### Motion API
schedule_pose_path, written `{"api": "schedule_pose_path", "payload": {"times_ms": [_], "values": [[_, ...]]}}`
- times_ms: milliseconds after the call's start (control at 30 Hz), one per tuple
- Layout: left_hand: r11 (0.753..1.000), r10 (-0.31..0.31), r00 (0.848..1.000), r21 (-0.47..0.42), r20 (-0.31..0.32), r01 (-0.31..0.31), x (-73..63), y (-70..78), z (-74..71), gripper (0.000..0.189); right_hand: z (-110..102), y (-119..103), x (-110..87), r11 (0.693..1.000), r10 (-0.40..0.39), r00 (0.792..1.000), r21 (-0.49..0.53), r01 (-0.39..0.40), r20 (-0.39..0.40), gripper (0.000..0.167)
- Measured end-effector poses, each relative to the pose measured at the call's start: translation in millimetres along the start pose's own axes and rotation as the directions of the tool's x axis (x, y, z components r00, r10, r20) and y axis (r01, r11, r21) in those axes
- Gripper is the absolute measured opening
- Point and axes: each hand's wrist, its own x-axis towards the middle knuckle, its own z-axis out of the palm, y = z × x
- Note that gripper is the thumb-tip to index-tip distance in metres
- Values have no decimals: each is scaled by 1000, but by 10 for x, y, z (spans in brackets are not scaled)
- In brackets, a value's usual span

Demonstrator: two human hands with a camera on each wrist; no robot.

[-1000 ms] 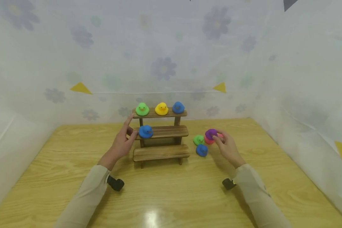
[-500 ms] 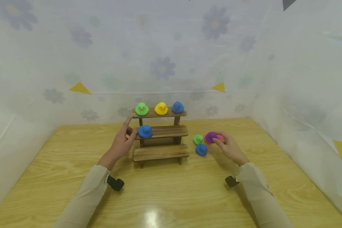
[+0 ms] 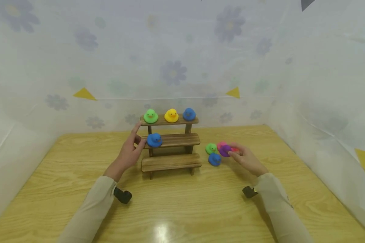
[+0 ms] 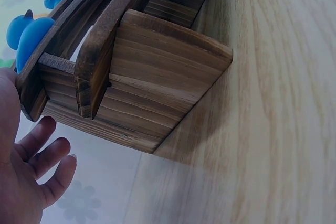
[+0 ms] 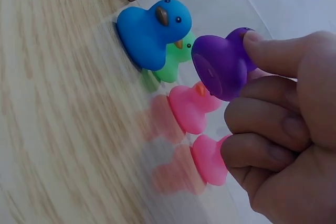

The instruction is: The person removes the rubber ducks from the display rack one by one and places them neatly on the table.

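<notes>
My right hand (image 3: 246,160) pinches a purple rubber duck (image 5: 218,69) between thumb and fingers, holding it tilted just above the table. Beside it stand a blue duck (image 5: 144,32), a green duck (image 5: 170,64) and two pink ducks, one (image 5: 191,109) partly behind the purple one in the head view. My left hand (image 3: 128,153) is at the left end of a three-tier wooden stand (image 3: 171,162). Its straight index finger touches the top tier's end, and its thumb is at the middle tier, close to another blue duck (image 3: 154,140). Its other fingers hang loosely below.
On the top tier sit a green duck (image 3: 150,116), a yellow duck (image 3: 171,115) and a blue duck (image 3: 189,114). The wooden table (image 3: 182,209) runs back to a flowered cloth wall (image 3: 173,72), with more cloth at both sides.
My right hand has lowered the purple duck and brought it slightly nearer, uncovering part of a pink duck behind it. My left hand keeps its place at the stand.
</notes>
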Motion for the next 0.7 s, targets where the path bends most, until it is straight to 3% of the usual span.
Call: {"api": "schedule_pose_path", "payload": {"times_ms": [333, 467, 700], "values": [[1000, 1, 1000, 7, 3, -1, 12, 7, 6, 64, -27, 39, -24, 999, 51, 995, -18, -50, 87, 42], [1000, 18, 1000, 11, 0, -18, 26, -1, 19, 64, -40, 72, -33, 998, 46, 995, -52, -42, 88, 42], [1000, -25, 1000, 8, 9, 25, 7, 4, 8, 64, -27, 95, -56, 995, 17, 995, -100, -8, 97, 37]]}}
